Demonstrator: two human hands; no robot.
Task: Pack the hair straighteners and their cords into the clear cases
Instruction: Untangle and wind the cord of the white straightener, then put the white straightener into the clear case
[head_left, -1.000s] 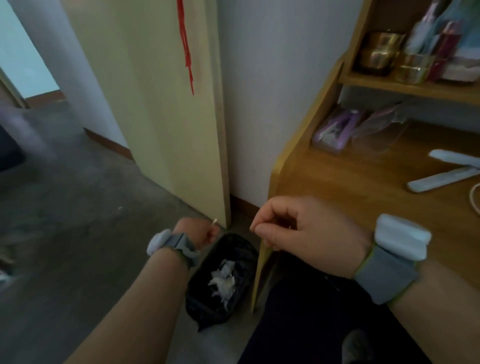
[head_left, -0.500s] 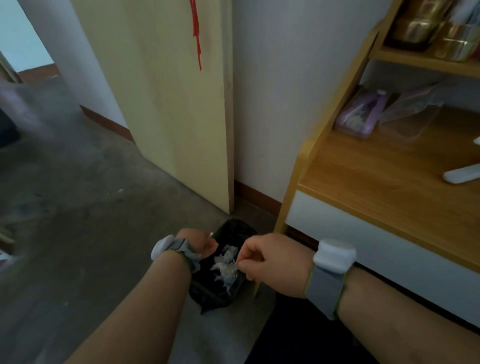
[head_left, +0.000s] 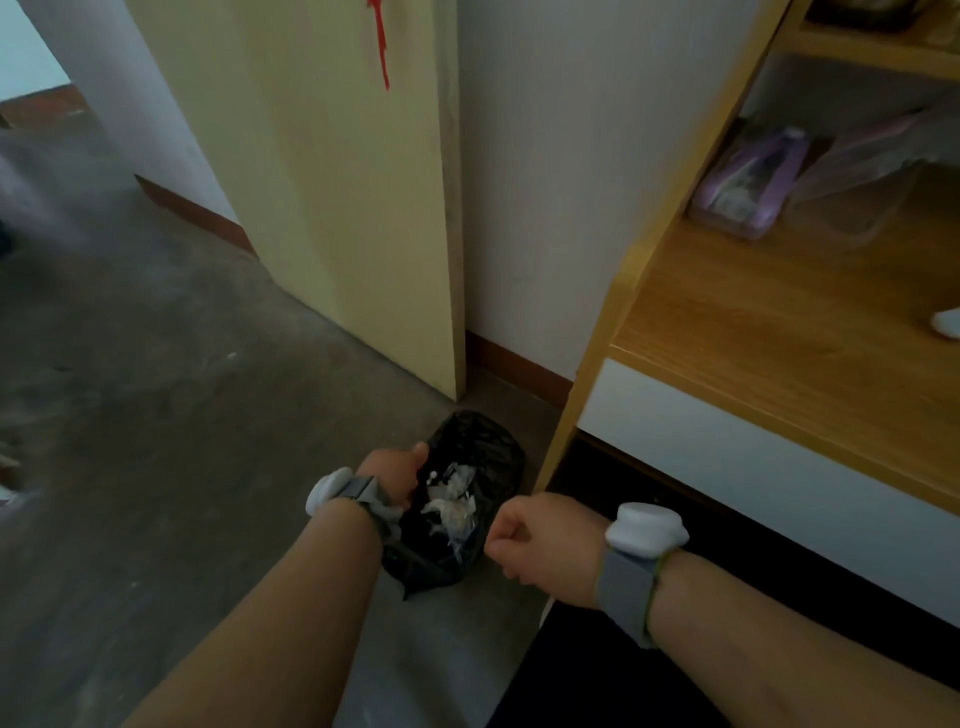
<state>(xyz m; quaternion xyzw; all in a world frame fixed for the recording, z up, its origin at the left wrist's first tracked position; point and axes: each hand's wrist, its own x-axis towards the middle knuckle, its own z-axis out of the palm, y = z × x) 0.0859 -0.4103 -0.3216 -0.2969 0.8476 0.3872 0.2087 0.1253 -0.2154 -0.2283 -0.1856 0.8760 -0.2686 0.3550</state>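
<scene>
Home bedroom corner — wooden desk (head_left: 779, 332) with shelf, door (head_left: 332, 182), lined bin (head_left: 462, 499) on concrete floor.

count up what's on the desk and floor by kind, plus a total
clear cases on the desk: 2 (one with purple contents, one that looks empty)
white straightener tip at the desk's right edge: 1
black bin bag with white scraps on the floor: 1
total: 4

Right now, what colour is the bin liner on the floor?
Black, holding crumpled white scraps; the bin liner shows in the head view.

Dim, soft indoor light; left edge blurred; wide-angle distortion.
</scene>
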